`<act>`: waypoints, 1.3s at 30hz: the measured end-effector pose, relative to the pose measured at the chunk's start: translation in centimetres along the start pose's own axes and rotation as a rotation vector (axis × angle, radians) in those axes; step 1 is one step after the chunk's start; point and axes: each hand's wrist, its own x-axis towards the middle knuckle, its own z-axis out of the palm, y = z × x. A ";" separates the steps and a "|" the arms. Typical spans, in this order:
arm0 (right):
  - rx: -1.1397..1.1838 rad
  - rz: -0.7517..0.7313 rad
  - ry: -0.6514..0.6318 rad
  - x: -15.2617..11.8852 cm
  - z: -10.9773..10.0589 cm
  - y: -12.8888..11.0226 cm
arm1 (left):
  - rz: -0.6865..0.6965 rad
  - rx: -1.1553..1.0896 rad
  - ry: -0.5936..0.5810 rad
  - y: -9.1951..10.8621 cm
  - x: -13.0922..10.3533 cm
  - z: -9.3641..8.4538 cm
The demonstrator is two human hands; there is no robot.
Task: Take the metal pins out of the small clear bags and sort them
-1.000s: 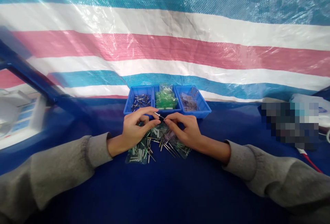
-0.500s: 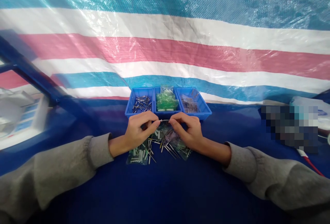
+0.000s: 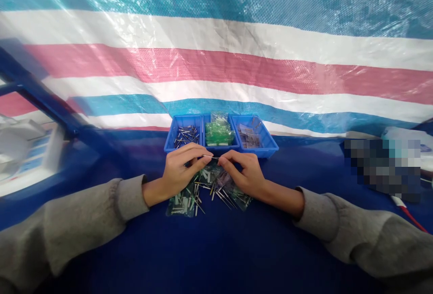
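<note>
My left hand (image 3: 182, 170) pinches one end of a thin silvery metal pin (image 3: 214, 158) between thumb and forefinger. At the pin's other end, the fingertips of my right hand (image 3: 246, 174) are closed on it. The pin lies nearly level between the hands, its ends hidden by the fingers. Below them on the blue table are clear bags of small parts (image 3: 182, 203) and several loose metal pins (image 3: 223, 197). Some of that pile is covered by my hands.
Just beyond my hands stand three blue bins: the left bin (image 3: 168, 143) with metal pins, the middle with green packets (image 3: 219, 132), the right with clear packets (image 3: 249, 136). A striped plastic sheet (image 3: 216, 68) hangs behind. A pixelated dark object (image 3: 382, 167) lies at right.
My hands have come slightly closer together, the right one shifting left. The pin now tilts a little differently and reaches further over the left fingers.
</note>
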 end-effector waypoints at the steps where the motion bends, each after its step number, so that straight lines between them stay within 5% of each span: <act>1: -0.003 0.000 -0.012 0.0 0.0 0.0 | 0.001 0.005 0.001 0.0 0.0 0.0; 9: -0.031 0.002 -0.052 0.1 0.1 0.0 | -0.189 -0.199 0.013 0.4 -0.6 0.2; 15: -0.016 0.005 -0.048 0.1 0.2 0.0 | -0.323 -0.130 0.277 1.4 3.0 -1.8; 21: -0.018 0.005 -0.050 0.1 0.2 0.0 | -0.416 0.042 0.159 -0.2 5.3 -3.5; 30: -0.023 0.003 -0.037 0.1 0.2 0.0 | -0.308 -0.049 0.206 0.8 1.7 -0.8; 33: -0.035 -0.020 -0.027 0.1 0.2 0.1 | -0.230 -0.058 0.097 0.8 0.2 0.1; 39: -0.168 -0.270 -0.179 0.3 0.0 -0.7 | -0.311 -0.149 0.054 0.1 -0.4 0.5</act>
